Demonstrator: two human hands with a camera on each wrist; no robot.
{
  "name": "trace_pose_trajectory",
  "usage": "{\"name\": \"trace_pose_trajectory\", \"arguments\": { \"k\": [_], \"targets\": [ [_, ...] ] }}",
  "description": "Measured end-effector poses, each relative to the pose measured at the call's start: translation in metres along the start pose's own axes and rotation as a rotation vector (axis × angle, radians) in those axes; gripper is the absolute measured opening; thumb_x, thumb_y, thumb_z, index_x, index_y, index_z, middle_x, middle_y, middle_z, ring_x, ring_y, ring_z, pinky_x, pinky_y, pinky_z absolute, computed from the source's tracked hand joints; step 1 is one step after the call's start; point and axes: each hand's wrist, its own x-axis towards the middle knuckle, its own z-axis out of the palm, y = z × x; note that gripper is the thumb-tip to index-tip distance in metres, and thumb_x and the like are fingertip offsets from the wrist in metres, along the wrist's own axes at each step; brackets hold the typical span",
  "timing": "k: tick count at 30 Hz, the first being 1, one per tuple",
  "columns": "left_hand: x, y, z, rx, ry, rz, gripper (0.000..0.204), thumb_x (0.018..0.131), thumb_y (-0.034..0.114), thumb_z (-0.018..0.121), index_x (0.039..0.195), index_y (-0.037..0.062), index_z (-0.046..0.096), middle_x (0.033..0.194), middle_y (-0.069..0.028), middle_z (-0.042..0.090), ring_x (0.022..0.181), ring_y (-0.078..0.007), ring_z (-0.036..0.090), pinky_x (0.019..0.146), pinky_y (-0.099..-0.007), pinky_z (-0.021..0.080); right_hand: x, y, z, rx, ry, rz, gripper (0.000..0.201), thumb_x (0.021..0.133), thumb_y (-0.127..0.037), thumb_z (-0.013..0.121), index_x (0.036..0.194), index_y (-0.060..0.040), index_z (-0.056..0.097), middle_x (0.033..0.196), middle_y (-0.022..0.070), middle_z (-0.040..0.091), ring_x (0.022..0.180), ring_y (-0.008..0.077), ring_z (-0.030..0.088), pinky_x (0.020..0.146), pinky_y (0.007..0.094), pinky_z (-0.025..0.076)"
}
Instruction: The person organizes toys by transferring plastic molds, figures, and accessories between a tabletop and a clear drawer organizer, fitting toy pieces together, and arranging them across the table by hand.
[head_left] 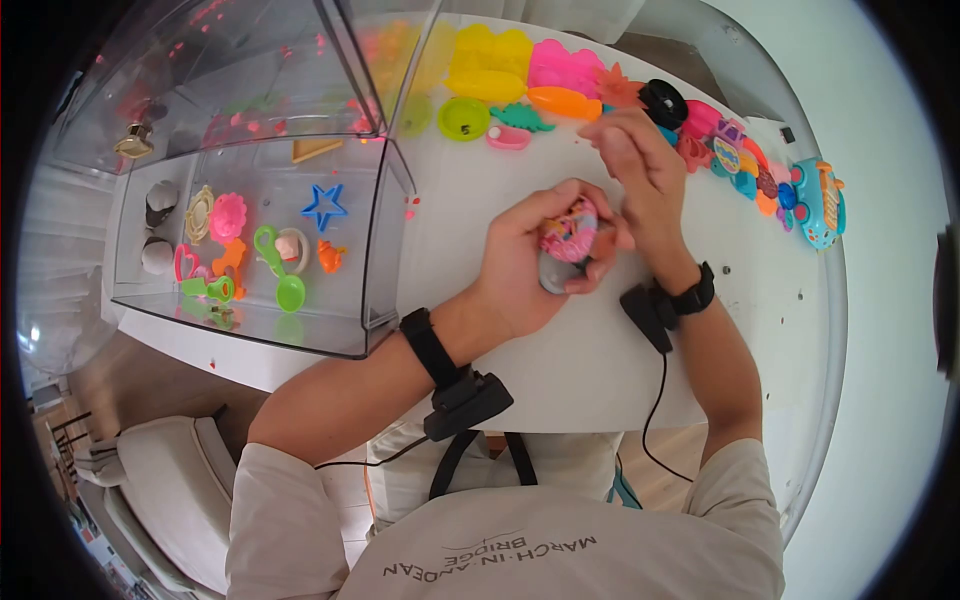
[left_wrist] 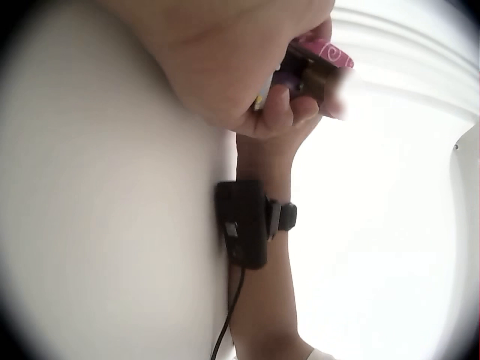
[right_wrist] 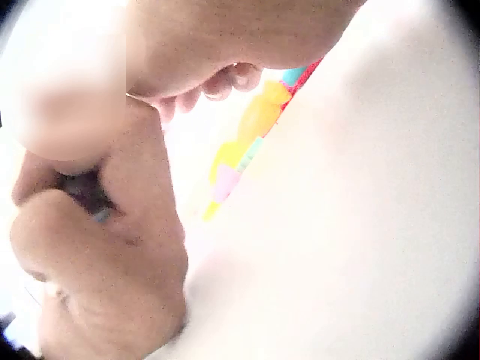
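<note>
My left hand point(head_left: 512, 255) grips a small rounded toy point(head_left: 568, 232) over the middle of the white table point(head_left: 590, 370). The toy is pink and patterned above, grey below. In the left wrist view, its pink part point(left_wrist: 334, 52) bears a white swirl, and a dark hollow shows beneath it between my fingers. Close beside it is my right hand point(head_left: 648, 165), raised with loosely bent fingers and nothing visible in them. In the right wrist view, the fingertips point(right_wrist: 244, 75) of this hand hang above my left hand point(right_wrist: 97, 277), which hides most of the toy.
A clear box point(head_left: 345, 315) at the left contains several small toys, among them a blue star point(head_left: 323, 207) and a pink flower point(head_left: 228, 215). Yellow moulds point(head_left: 488, 85), a green bowl point(head_left: 463, 119) and other toys line the back edge, ending at a turquoise toy point(head_left: 820, 215).
</note>
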Motion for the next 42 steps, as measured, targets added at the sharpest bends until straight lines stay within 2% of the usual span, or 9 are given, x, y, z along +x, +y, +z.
{"name": "trace_pose_trajectory", "arguments": {
  "k": [2, 4, 6, 11, 15, 20, 22, 25, 42],
  "targets": [
    [0.001, 0.001, 0.003, -0.002, 0.087, 0.012, 0.029, 0.106, 0.036, 0.046, 0.109, 0.01, 0.058, 0.1, -0.0154, 0.067, 0.072, -0.0212, 0.058, 0.053, -0.0287, 0.038, -0.017, -0.003, -0.015, 0.129, -0.024, 0.045, 0.023, 0.1, -0.022, 0.061, 0.11, -0.0023, 0.069, 0.109, 0.0096, 0.066, 0.101, 0.0182, 0.06, 0.088, 0.0304, 0.047],
    [0.002, 0.0, 0.006, -0.003, 0.179, 0.03, 0.031, 0.108, 0.038, 0.045, 0.112, 0.0107, 0.058, 0.1, -0.0129, 0.067, 0.074, -0.0199, 0.058, 0.053, -0.0288, 0.038, -0.03, -0.008, -0.022, 0.018, -0.171, -0.136, 0.032, 0.091, -0.023, 0.073, 0.117, -0.0048, 0.067, 0.116, 0.0108, 0.063, 0.106, 0.0213, 0.059, 0.09, 0.0333, 0.048],
    [0.004, -0.003, 0.011, 0.119, 0.312, 0.043, 0.039, 0.11, 0.048, 0.041, 0.115, 0.0127, 0.058, 0.101, -0.0074, 0.066, 0.08, -0.0173, 0.059, 0.053, -0.0296, 0.041, -0.041, -0.022, -0.011, -0.1, -0.156, -0.107, 0.038, 0.086, -0.022, 0.078, 0.118, -0.0059, 0.067, 0.118, 0.0107, 0.062, 0.107, 0.0234, 0.059, 0.092, 0.0356, 0.049],
    [0.008, -0.007, 0.01, 0.115, 0.292, 0.058, 0.049, 0.109, 0.056, 0.037, 0.117, 0.0135, 0.059, 0.102, -0.0037, 0.064, 0.084, -0.0163, 0.06, 0.056, -0.0311, 0.044, -0.035, -0.026, -0.009, -0.332, -0.155, -0.26, 0.051, 0.074, -0.012, 0.083, 0.121, -0.0079, 0.065, 0.124, 0.0113, 0.062, 0.11, 0.0286, 0.059, 0.096, 0.0404, 0.049],
    [0.01, -0.008, 0.022, 0.085, 0.434, 0.074, 0.051, 0.108, 0.059, 0.039, 0.114, 0.0119, 0.059, 0.098, -0.0039, 0.062, 0.084, -0.0185, 0.059, 0.058, -0.0314, 0.044, -0.039, -0.023, -0.01, -0.049, -0.15, -0.195, 0.049, 0.075, -0.007, 0.078, 0.121, -0.0082, 0.063, 0.127, 0.0113, 0.062, 0.115, 0.0298, 0.058, 0.098, 0.0405, 0.049],
    [-0.001, -0.005, 0.007, 0.093, 0.216, 0.089, 0.037, 0.108, 0.046, 0.045, 0.105, 0.0106, 0.057, 0.096, -0.0083, 0.059, 0.078, -0.021, 0.056, 0.057, -0.0304, 0.041, -0.036, -0.01, -0.017, 0.013, 0.202, -0.21, 0.045, 0.075, -0.006, 0.079, 0.117, -0.0082, 0.063, 0.125, 0.0083, 0.064, 0.116, 0.0299, 0.058, 0.098, 0.0396, 0.049],
    [-0.003, -0.007, 0.006, 0.101, 0.186, 0.141, 0.032, 0.107, 0.04, 0.046, 0.102, 0.0104, 0.056, 0.095, -0.0098, 0.059, 0.076, -0.0215, 0.055, 0.056, -0.0299, 0.04, -0.033, -0.009, -0.019, -0.427, 0.035, -0.061, 0.044, 0.075, -0.007, 0.082, 0.115, -0.0093, 0.066, 0.125, 0.006, 0.064, 0.111, 0.0293, 0.059, 0.094, 0.0386, 0.05],
    [-0.003, -0.008, 0.007, 0.111, 0.18, 0.204, 0.026, 0.106, 0.034, 0.046, 0.1, 0.0101, 0.054, 0.094, -0.0116, 0.058, 0.073, -0.0208, 0.053, 0.054, -0.0299, 0.039, -0.036, 0.001, -0.01, -0.775, -0.033, -0.125, 0.042, 0.074, -0.01, 0.085, 0.113, -0.011, 0.07, 0.122, 0.0041, 0.064, 0.106, 0.0294, 0.059, 0.092, 0.0384, 0.051],
    [-0.003, -0.006, 0.008, 0.083, 0.173, 0.123, 0.025, 0.105, 0.034, 0.047, 0.1, 0.0104, 0.054, 0.094, -0.0111, 0.058, 0.073, -0.0203, 0.053, 0.055, -0.0298, 0.039, -0.033, -0.007, -0.008, -0.826, -0.181, -0.127, 0.06, 0.074, -0.009, 0.078, 0.133, -0.0092, 0.066, 0.128, 0.005, 0.059, 0.103, 0.0269, 0.058, 0.09, 0.039, 0.05]
  ]
}}
